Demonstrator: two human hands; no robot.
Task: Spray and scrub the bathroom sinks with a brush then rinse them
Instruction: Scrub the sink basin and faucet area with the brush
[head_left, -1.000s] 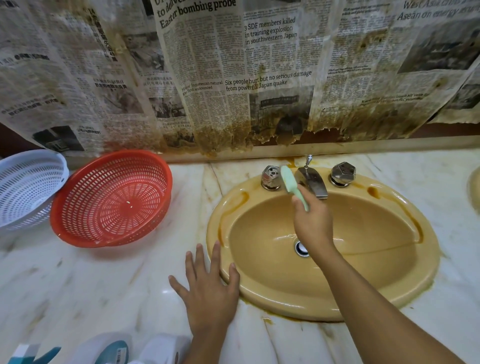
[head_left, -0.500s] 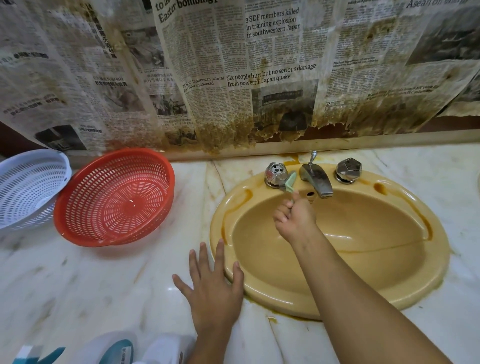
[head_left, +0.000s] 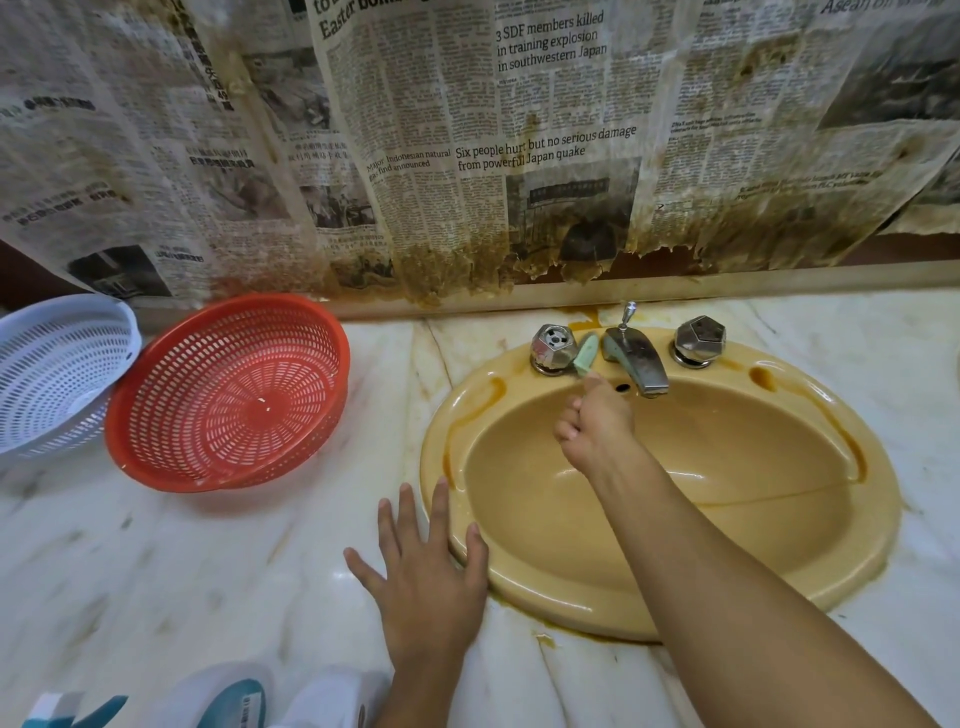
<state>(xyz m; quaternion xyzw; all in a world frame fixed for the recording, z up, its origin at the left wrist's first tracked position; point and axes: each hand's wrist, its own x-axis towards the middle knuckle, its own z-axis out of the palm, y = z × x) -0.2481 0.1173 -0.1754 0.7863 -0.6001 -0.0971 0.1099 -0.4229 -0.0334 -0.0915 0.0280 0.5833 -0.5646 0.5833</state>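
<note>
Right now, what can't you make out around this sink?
Head view only.
Yellow ceramic sink: drain hidden behind the right forearm.
Pale green plastic brush: bristles not visible; right hand covers the handle.
White and teal containers: cut off by the bottom edge, blurred.
White plastic basket: cut by the left edge.

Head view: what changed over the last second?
The right hand, gripping the pale green plastic brush, turned and edged left toward the taps, pushing the brush down between the chrome left tap handle and spout. The left hand stayed flat on the marble counter; the red plastic basket unmoved.
</note>
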